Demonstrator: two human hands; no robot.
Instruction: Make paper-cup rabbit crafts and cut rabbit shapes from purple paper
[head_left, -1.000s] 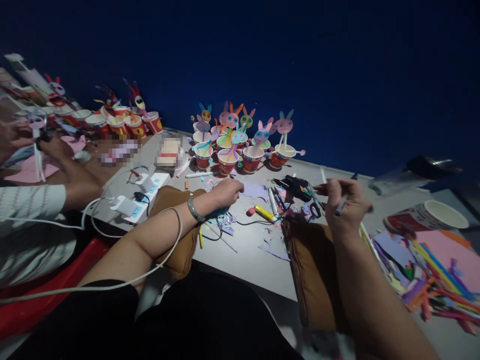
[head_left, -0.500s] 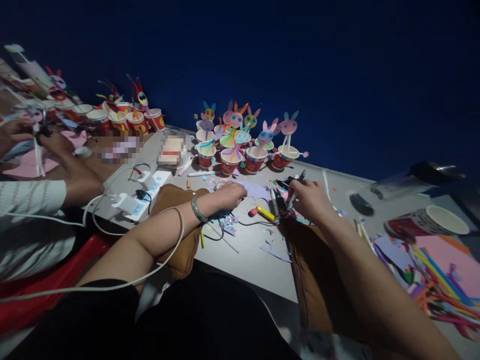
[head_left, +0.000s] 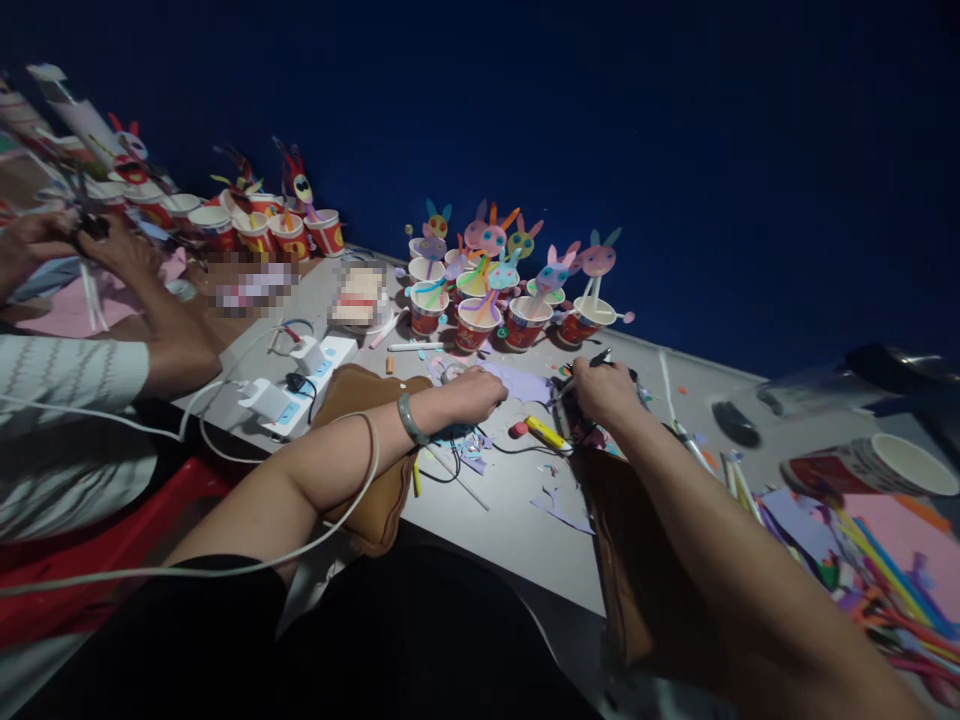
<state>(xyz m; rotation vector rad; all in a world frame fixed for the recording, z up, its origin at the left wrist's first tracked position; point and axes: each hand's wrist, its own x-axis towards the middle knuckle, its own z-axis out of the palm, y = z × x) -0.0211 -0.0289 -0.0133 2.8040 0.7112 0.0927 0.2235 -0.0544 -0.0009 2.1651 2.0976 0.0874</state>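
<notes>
Right hand (head_left: 606,388), centre of frame, grips a dark marker (head_left: 592,362), tip pointing up-left. Left hand (head_left: 472,392), just left of it, rests knuckles-up on purple paper (head_left: 525,383); whether it grasps anything cannot be told in the dim view. A yellow marker (head_left: 547,432) lies between them. Cups (head_left: 480,320) stand behind, near the wall

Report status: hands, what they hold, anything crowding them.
Right hand grips a dark marker. Left hand rests on lilac paper; grip unclear. Yellow marker lies between them, paper cups behind.
</notes>
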